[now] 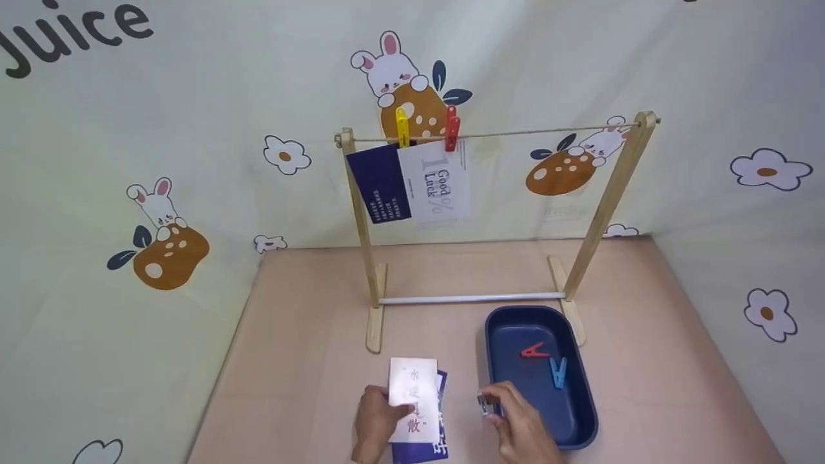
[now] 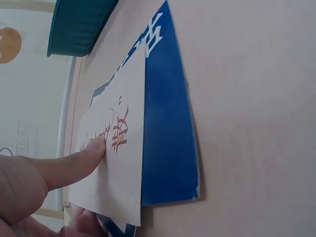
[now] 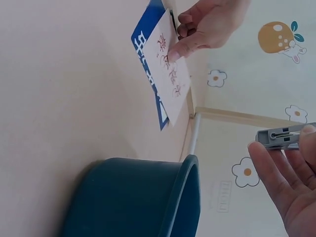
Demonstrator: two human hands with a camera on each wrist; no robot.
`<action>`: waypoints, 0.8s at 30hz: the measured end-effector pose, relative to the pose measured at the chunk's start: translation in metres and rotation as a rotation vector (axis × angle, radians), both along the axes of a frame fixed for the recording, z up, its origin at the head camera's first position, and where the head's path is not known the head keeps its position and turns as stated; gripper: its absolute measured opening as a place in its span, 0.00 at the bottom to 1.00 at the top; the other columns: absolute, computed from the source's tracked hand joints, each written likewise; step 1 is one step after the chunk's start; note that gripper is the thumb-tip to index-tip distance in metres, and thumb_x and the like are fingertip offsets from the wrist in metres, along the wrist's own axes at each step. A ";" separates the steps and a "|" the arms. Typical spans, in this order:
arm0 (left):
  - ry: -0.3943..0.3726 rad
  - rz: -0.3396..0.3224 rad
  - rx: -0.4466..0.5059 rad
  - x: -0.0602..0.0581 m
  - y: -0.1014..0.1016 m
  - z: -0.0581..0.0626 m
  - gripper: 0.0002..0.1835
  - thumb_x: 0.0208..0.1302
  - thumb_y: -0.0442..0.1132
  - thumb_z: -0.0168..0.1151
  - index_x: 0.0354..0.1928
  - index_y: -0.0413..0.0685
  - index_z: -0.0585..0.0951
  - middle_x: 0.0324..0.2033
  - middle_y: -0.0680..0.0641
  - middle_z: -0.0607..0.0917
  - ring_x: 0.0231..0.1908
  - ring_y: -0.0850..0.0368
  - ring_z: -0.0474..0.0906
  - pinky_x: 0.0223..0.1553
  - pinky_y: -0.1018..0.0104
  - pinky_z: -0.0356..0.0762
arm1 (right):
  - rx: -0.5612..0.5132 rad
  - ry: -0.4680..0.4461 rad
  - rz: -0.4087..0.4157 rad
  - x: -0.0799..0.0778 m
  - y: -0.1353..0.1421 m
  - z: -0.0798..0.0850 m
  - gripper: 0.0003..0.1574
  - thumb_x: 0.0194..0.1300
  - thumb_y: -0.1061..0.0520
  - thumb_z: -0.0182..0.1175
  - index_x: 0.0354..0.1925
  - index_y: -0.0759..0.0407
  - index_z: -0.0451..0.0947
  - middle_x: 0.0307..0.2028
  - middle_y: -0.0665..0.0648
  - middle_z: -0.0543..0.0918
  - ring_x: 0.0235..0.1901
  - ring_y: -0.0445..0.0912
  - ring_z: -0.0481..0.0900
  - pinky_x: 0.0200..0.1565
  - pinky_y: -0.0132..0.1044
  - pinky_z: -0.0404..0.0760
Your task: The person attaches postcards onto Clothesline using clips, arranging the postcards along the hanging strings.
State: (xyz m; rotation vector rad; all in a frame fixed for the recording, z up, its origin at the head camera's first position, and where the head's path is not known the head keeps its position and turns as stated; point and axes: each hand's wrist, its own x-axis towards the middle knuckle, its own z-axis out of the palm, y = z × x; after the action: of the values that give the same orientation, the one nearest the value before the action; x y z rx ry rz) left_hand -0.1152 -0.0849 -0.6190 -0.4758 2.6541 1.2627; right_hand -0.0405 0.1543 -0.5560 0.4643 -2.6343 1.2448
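My left hand (image 1: 376, 419) pinches a white card (image 1: 412, 380) with printed characters, thumb on its face and fingers beneath. Under that card lies a blue card (image 2: 170, 128) with white lettering, partly covered. My right hand (image 1: 519, 422) holds a grey clothespin (image 3: 276, 137) between thumb and fingers, beside the left wall of a dark blue basin (image 1: 590, 419). In the basin lie a red clothespin (image 1: 534, 351) and a light blue clothespin (image 1: 559, 372).
Behind the cards stands a wooden rack (image 1: 609, 206) with a string (image 1: 535, 133) across its top. From the string hang a navy card (image 1: 380, 183) and a white "Good Luck" card (image 1: 435, 183), with a yellow clothespin (image 1: 403, 127) and red clothespins (image 1: 452, 129) above them.
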 end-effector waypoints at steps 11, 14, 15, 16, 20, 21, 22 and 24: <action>-0.115 -0.113 0.210 0.003 -0.011 0.006 0.17 0.55 0.40 0.75 0.40 0.32 0.85 0.30 0.46 0.88 0.30 0.59 0.80 0.33 0.68 0.78 | -0.039 0.182 0.079 -0.002 0.001 -0.011 0.19 0.67 0.68 0.60 0.55 0.55 0.74 0.46 0.49 0.80 0.41 0.37 0.80 0.42 0.37 0.85; -0.131 -0.123 0.210 0.005 -0.010 0.010 0.16 0.57 0.40 0.74 0.42 0.34 0.86 0.31 0.46 0.89 0.30 0.60 0.81 0.35 0.67 0.79 | -0.057 0.246 0.093 -0.005 0.003 -0.012 0.22 0.66 0.70 0.60 0.55 0.56 0.75 0.46 0.50 0.80 0.39 0.37 0.78 0.40 0.32 0.83; -0.124 -0.122 0.204 0.006 -0.009 0.012 0.16 0.57 0.39 0.73 0.42 0.34 0.86 0.32 0.46 0.90 0.30 0.60 0.81 0.35 0.66 0.79 | -0.063 0.263 0.094 -0.006 0.003 -0.012 0.23 0.64 0.71 0.61 0.55 0.56 0.75 0.46 0.50 0.80 0.39 0.37 0.78 0.40 0.30 0.82; -0.113 -0.119 0.198 0.006 -0.009 0.014 0.15 0.58 0.39 0.73 0.42 0.34 0.86 0.32 0.45 0.90 0.30 0.60 0.81 0.35 0.66 0.79 | -0.069 0.284 0.095 -0.007 0.004 -0.012 0.24 0.63 0.72 0.62 0.55 0.57 0.75 0.46 0.51 0.81 0.38 0.37 0.78 0.39 0.28 0.80; -0.042 -0.139 0.204 0.006 -0.007 0.023 0.13 0.58 0.38 0.73 0.41 0.35 0.87 0.32 0.43 0.90 0.30 0.59 0.83 0.33 0.66 0.80 | -0.065 0.319 0.068 -0.012 0.006 -0.010 0.27 0.56 0.75 0.65 0.53 0.60 0.77 0.44 0.50 0.81 0.35 0.35 0.76 0.35 0.21 0.74; -0.018 -0.150 0.208 0.006 -0.005 0.024 0.13 0.58 0.38 0.73 0.40 0.35 0.87 0.31 0.42 0.90 0.30 0.59 0.84 0.33 0.66 0.80 | -0.056 0.322 0.057 -0.013 0.007 -0.009 0.27 0.55 0.76 0.65 0.52 0.60 0.77 0.44 0.49 0.81 0.34 0.35 0.76 0.35 0.20 0.74; 0.010 -0.163 0.216 0.006 -0.004 0.026 0.13 0.57 0.38 0.73 0.40 0.35 0.87 0.31 0.42 0.90 0.30 0.58 0.84 0.32 0.67 0.80 | -0.050 0.334 0.052 -0.015 0.009 -0.008 0.27 0.54 0.77 0.66 0.51 0.61 0.77 0.43 0.49 0.81 0.34 0.35 0.76 0.35 0.20 0.74; 0.050 -0.185 0.239 0.005 0.001 0.028 0.14 0.57 0.39 0.73 0.40 0.35 0.87 0.32 0.41 0.91 0.30 0.57 0.86 0.32 0.67 0.81 | -0.032 0.339 0.041 -0.018 0.011 -0.005 0.28 0.53 0.77 0.66 0.51 0.59 0.77 0.43 0.48 0.81 0.34 0.34 0.77 0.36 0.20 0.76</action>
State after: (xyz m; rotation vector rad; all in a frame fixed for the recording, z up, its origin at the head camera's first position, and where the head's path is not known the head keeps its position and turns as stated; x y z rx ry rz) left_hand -0.1106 -0.0840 -0.5906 -0.1614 2.4723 1.5219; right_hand -0.0587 0.1651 -0.5612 0.6632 -2.3278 1.1054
